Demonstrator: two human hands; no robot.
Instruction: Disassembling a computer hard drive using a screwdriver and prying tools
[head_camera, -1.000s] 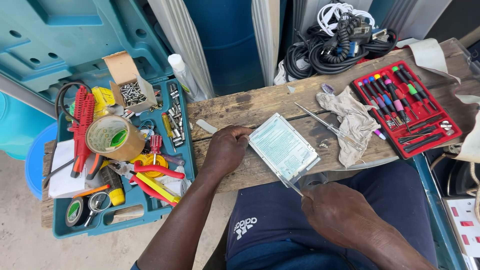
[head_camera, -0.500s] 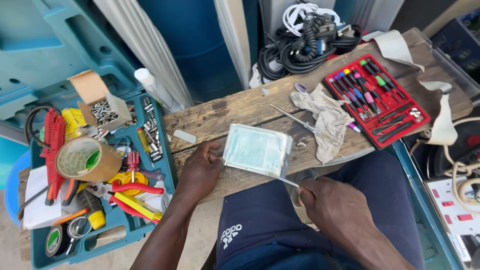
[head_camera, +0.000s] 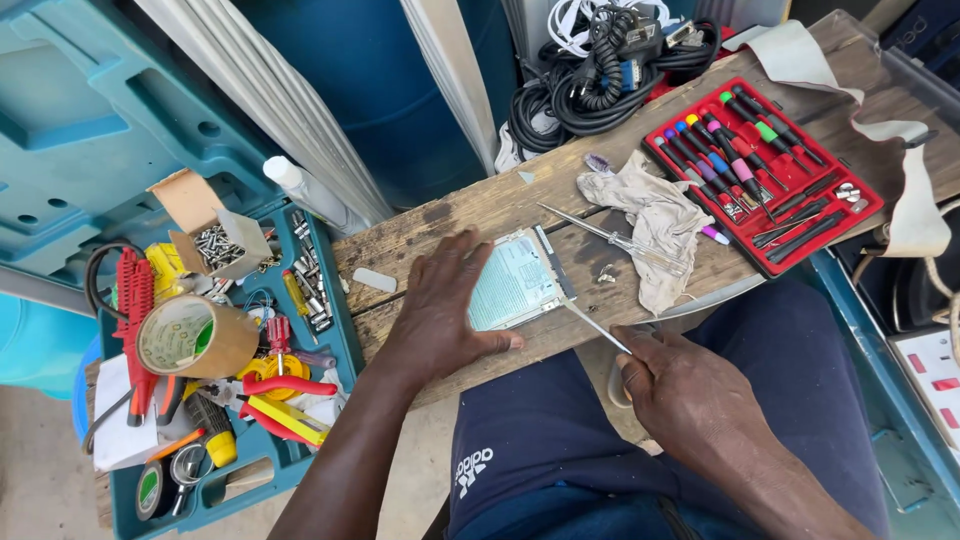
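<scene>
At the near edge of the wooden plank (head_camera: 450, 225), the left hand (head_camera: 440, 310) lies flat with fingers spread, its palm and fingertips pressing the left side of a flat rectangular device with a pale green label (head_camera: 515, 280); the thumb runs along the device's lower edge. The right hand (head_camera: 685, 390) is closed around a thin metal tool (head_camera: 592, 325), pinched between thumb and fingers, the tip meeting the device's lower right corner beside its dark edge strip. Compared with half a second earlier, the left hand has moved from the device's lower left corner to lie over its left side, and the device now sits tilted, lifted slightly off the plank rather than lying square. The right hand has kept its grip, with the tool held at the same corner.

Just right of the device lie a long pair of tweezers (head_camera: 600, 235) and a crumpled grey rag (head_camera: 650, 215). Beyond the rag, a red tray of precision screwdrivers (head_camera: 765, 170) rests on the plank's right end. Coiled black cables (head_camera: 600, 70) are heaped behind the plank. To the left, a blue toolbox (head_camera: 330, 330) holds a roll of brown tape (head_camera: 190, 335), a cardboard box of screws (head_camera: 210, 235) and red-handled pliers (head_camera: 285, 385).
</scene>
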